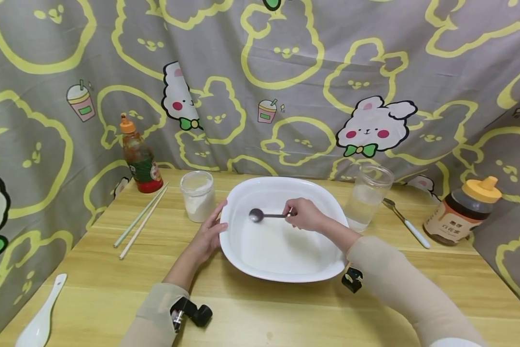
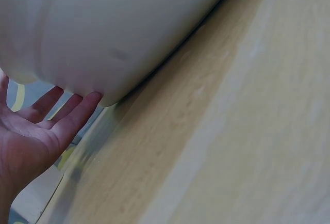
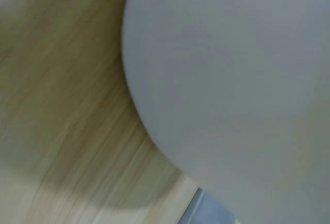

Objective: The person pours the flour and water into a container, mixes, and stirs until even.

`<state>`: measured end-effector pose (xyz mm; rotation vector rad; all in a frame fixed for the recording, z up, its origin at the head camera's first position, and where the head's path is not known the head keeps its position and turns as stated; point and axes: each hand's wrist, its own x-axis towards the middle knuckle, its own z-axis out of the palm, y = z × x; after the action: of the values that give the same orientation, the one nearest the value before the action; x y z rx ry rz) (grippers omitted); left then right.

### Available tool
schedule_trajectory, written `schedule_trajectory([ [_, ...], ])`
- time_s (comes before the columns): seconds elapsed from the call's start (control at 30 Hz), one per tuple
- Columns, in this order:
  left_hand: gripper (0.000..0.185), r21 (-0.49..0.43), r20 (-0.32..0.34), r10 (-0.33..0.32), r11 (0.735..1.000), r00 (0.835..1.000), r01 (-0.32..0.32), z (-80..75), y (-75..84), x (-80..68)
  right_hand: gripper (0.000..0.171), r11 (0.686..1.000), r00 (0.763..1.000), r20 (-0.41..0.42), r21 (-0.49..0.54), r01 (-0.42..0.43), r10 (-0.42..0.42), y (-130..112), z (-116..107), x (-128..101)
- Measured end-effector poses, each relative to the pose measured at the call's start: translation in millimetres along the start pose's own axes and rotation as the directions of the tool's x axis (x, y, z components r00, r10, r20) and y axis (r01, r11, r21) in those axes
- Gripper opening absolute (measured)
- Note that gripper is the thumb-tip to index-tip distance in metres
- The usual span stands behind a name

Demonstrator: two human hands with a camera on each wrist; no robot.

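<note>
Nearest the viewer, 2 beige sleeves reach forward over the wooden table [image 1: 286,308], each with a small black camera strapped at the wrist. The right hand [image 1: 305,215] hangs over the white dish [image 1: 281,270], fingers curled and pinching the end of a metal spoon [image 1: 264,215]. The spoon's handle runs left from the fingertips, and its bowl rests low inside the dish, left of the hand. The left hand [image 1: 208,236] lies flat against the dish's left rim, fingers straight and relaxed, holding nothing; the left wrist view shows the fingertips [image 2: 85,108] touching the underside of the dish wall.

Just beyond the left hand stands a jar of white powder [image 1: 197,195], with 2 chopsticks [image 1: 140,219] and a sauce bottle [image 1: 139,156] farther left. A clear glass [image 1: 368,197] stands right of the dish, then a second spoon [image 1: 405,221] and a honey bottle [image 1: 464,212]. A white ceramic spoon [image 1: 40,315] lies at the near left corner.
</note>
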<state>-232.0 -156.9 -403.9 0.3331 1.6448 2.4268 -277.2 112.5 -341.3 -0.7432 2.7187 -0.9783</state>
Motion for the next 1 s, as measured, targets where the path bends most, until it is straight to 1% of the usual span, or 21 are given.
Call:
schedule_trajectory([
  [0.1, 0.068, 0.002, -0.007, 0.001, 1.0, 1.0, -0.001, 0.2, 0.1, 0.1, 0.009, 0.999, 0.996, -0.088, -0.049, -0.011, 0.007, 4, -3, -2],
  [0.17, 0.068, 0.002, -0.006, 0.0, 1.0, 1.0, 0.0, 0.5, 0.3, 0.0, 0.009, 0.996, 0.993, -0.116, -0.089, -0.015, 0.005, 8, -8, -7],
  [0.23, 0.069, 0.002, -0.004, -0.004, 1.0, 1.0, 0.004, 0.6, 0.3, -0.1, 0.009, 0.988, 0.991, -0.133, -0.153, -0.018, -0.003, 11, -16, -13],
  [0.37, 0.069, 0.002, 0.0, -0.004, 1.0, 1.0, 0.004, 0.5, 0.0, -0.2, 0.01, 0.954, 0.99, -0.132, -0.299, -0.003, -0.039, 17, -37, -28],
  [0.43, 0.069, 0.004, -0.002, 0.001, 1.0, 1.0, -0.001, 0.1, -0.4, -0.1, 0.011, 0.944, 0.995, -0.098, -0.329, -0.003, -0.031, 18, -49, -36],
  [0.47, 0.068, 0.004, -0.003, 0.003, 1.0, 1.0, -0.003, 0.1, -0.4, -0.2, 0.011, 0.944, 0.998, -0.067, -0.331, -0.004, -0.02, 18, -55, -40],
  [0.53, 0.068, 0.004, -0.004, 0.005, 1.0, 1.0, -0.005, 0.0, -0.3, -0.3, 0.011, 0.952, 1.0, 0.012, -0.306, -0.018, 0.023, 18, -66, -48],
  [0.6, 0.068, 0.005, 0.0, 0.003, 1.0, 1.0, -0.003, 0.1, -0.2, -0.4, 0.011, 0.968, 0.992, 0.111, -0.249, -0.031, 0.06, 17, -76, -56],
  [0.67, 0.067, 0.004, 0.005, 0.003, 1.0, 1.0, -0.003, 0.2, -0.2, -0.7, 0.01, 0.983, 0.972, 0.218, -0.176, -0.052, 0.091, 15, -83, -64],
  [0.7, 0.067, 0.007, 0.008, 0.002, 1.0, 1.0, -0.002, 0.2, -0.1, -0.8, 0.01, 0.989, 0.957, 0.274, -0.131, -0.066, 0.1, 14, -86, -67],
  [0.8, 0.068, 0.012, 0.009, 0.002, 1.0, 1.0, -0.002, 0.1, 0.1, -1.1, 0.009, 0.996, 0.91, 0.406, -0.006, -0.084, 0.079, 14, -90, -74],
  [0.83, 0.068, 0.014, 0.009, 0.002, 1.0, 1.0, -0.002, 0.1, 0.3, -1.2, 0.009, 0.997, 0.898, 0.435, 0.023, -0.08, 0.062, 14, -89, -74],
  [0.9, 0.068, 0.016, 0.007, 0.003, 1.0, 1.0, -0.003, 0.1, 0.6, -1.2, 0.007, 0.995, 0.882, 0.47, 0.083, -0.063, 0.017, 15, -82, -73],
  [0.93, 0.068, 0.017, 0.006, 0.004, 1.0, 1.0, -0.004, 0.1, 0.8, -1.2, 0.007, 0.993, 0.881, 0.474, 0.106, -0.053, -0.003, 14, -77, -71],
  [1.0, 0.067, 0.019, 0.004, 0.004, 1.0, 1.0, -0.004, 0.3, 0.9, -1.1, 0.007, 0.991, 0.884, 0.465, 0.132, -0.021, -0.044, 13, -64, -65],
])
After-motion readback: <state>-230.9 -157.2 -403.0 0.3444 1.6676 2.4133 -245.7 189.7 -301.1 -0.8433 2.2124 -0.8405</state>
